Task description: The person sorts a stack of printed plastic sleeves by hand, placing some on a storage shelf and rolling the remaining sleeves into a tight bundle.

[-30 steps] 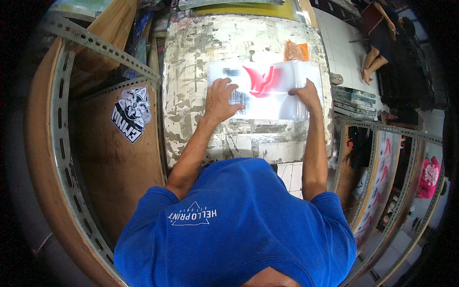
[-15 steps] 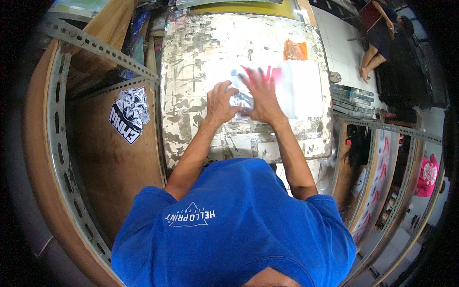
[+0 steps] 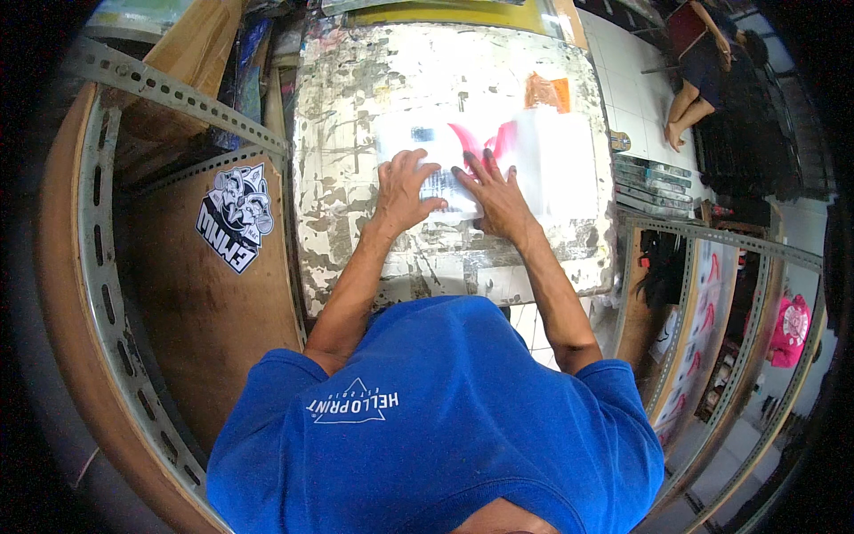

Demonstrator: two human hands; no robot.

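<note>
On a paint-worn table (image 3: 342, 160) lies a white sheet (image 3: 569, 178) with pink-red printed shapes (image 3: 463, 141), under or inside a translucent plastic layer; glare hides which. My left hand (image 3: 405, 190) rests at the plastic's left edge, its fingers bent but apart, with nothing visibly gripped. Spread over the middle of the sheet, my right hand (image 3: 500, 200) presses down with dark-stained fingertips near the pink-red print. Dark lettering or marks (image 3: 436, 184) show blurred between the two hands. Beyond the sheet, toward the far right, sits a small orange piece (image 3: 547, 92) that looks like crumpled film.
A yellow framed screen (image 3: 454, 16) lies beyond the table's far edge. At left stands a metal-angle shelf (image 3: 178, 93) with a stickered wooden panel (image 3: 160, 294). Racks with perforated rails (image 3: 738, 238) are at right. Another person's legs (image 3: 685, 111) show at the far right.
My right hand has slid slightly right and toward me, uncovering more pink-red print. The plastic looks flatter and more spread out. My left hand has barely shifted.
</note>
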